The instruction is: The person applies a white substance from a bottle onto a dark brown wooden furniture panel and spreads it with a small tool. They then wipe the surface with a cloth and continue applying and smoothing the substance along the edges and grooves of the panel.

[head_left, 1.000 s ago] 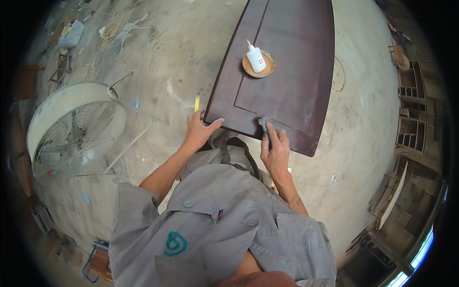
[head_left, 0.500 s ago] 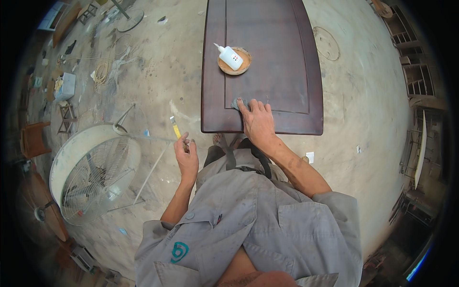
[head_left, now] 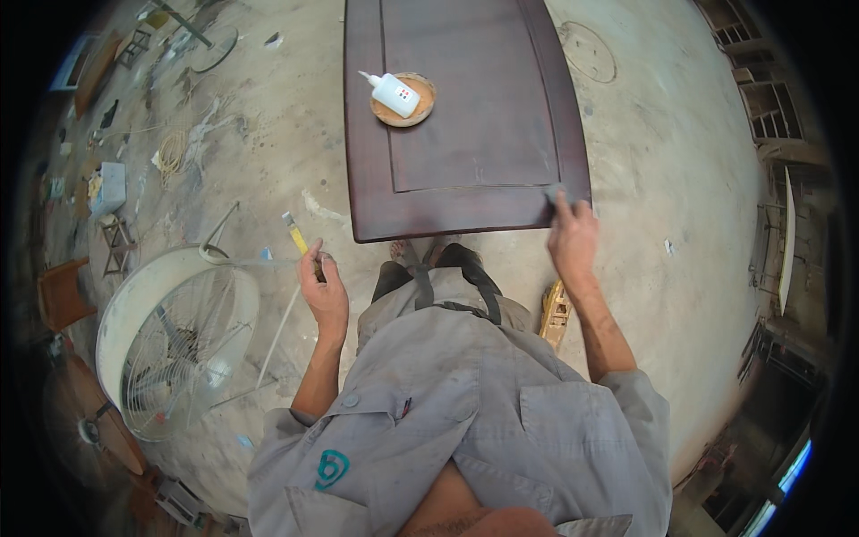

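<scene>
A dark red-brown wooden panel with a grooved border lies before me. Near its right front corner, my right hand is closed on a small grey sheet, pressed to the wood; motion blurs it, and I cannot tell cloth from sandpaper. Off the panel's left front corner, my left hand grips a slim yellow tool with a pale flat tip pointing up and away. Its lower end is hidden in the fingers. On the panel's left part, a white squeeze bottle lies tilted across a shallow tan bowl.
A big round floor fan stands to my left. Beyond it are a small stool, a pale box and coiled cord. A yellowish slotted object sits beside my right leg. Wooden frames line the right side.
My right hand has swept right along the panel's near edge with the grey sheet. My left hand keeps the yellow tool. The view has shifted, uncovering the slotted object by my leg.
</scene>
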`<state>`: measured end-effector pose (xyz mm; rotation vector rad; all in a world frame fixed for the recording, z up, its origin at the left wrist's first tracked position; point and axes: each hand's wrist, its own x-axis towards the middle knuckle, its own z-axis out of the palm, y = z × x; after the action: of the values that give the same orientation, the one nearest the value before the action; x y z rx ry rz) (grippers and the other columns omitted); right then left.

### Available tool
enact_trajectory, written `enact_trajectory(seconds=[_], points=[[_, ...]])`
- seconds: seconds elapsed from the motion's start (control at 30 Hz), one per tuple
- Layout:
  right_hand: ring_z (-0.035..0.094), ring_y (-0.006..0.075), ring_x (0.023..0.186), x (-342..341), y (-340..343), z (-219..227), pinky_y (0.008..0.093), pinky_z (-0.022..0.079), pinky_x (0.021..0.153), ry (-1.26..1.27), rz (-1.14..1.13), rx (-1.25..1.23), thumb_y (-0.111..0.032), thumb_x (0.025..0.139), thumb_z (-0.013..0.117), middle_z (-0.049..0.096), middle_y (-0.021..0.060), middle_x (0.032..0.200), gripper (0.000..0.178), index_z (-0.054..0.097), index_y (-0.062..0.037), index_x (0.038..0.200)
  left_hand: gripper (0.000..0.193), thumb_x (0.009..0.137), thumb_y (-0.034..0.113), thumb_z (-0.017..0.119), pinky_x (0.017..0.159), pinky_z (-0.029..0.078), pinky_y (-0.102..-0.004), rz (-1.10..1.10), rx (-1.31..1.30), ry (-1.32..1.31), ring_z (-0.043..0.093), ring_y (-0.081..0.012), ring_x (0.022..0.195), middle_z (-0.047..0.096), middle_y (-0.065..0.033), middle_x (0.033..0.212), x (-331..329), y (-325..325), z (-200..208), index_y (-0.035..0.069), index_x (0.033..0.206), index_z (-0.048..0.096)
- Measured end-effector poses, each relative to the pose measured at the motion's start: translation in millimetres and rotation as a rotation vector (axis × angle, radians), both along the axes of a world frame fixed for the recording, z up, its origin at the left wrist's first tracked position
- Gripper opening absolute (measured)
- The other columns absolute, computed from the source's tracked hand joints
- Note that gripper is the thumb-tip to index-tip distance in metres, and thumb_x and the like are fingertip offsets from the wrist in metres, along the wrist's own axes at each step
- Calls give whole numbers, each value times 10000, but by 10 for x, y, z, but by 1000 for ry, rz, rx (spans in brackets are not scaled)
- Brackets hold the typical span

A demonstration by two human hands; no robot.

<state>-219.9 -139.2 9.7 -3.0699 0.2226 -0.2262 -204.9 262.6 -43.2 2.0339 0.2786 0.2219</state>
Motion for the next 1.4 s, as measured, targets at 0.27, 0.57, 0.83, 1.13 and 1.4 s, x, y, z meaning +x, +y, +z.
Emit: enact_trajectory(seconds=[0.27,0.57,0.83,1.13,1.4], points=[[567,302,970,114,341,71,443,428,833,47,175,16,-72,797,688,563,127,1007,618,615,-106,1410,342,1009,42,565,780,470,-287,-88,-14,-35,530,-145,867,559,-72,1087,281,-149,237,19,1343,638],[563,310,934,154,360,52,446,414,818,-6,193,20,-52,821,661,559,116,986,555,641,-114,1372,368,995,50,579,767,467,-292,-90,-6,-13,502,-133,843,546,-64,1103,255,-208,113,29,1358,631],[579,281,1002,401,1556,-142,436,436,892,2,377,50,-131,802,627,604,122,1043,605,590,49,1378,369,1008,87,596,753,462,-291,-66,24,-27,491,-137,824,544,-66,1098,545,-108,142,21,1371,618],[582,289,949,94,446,44,444,413,827,21,115,3,-68,823,658,578,113,1000,563,590,-15,1380,348,997,67,591,742,469,-302,0,115,8,505,-136,819,565,-67,1080,269,163,119,8,1337,637],[573,252,962,474,2289,-203,379,434,868,-76,620,182,-96,853,577,597,104,987,479,612,94,1292,356,992,69,597,742,482,-313,-99,76,-67,523,-160,827,572,-87,1082,673,-178,290,18,1343,629]])
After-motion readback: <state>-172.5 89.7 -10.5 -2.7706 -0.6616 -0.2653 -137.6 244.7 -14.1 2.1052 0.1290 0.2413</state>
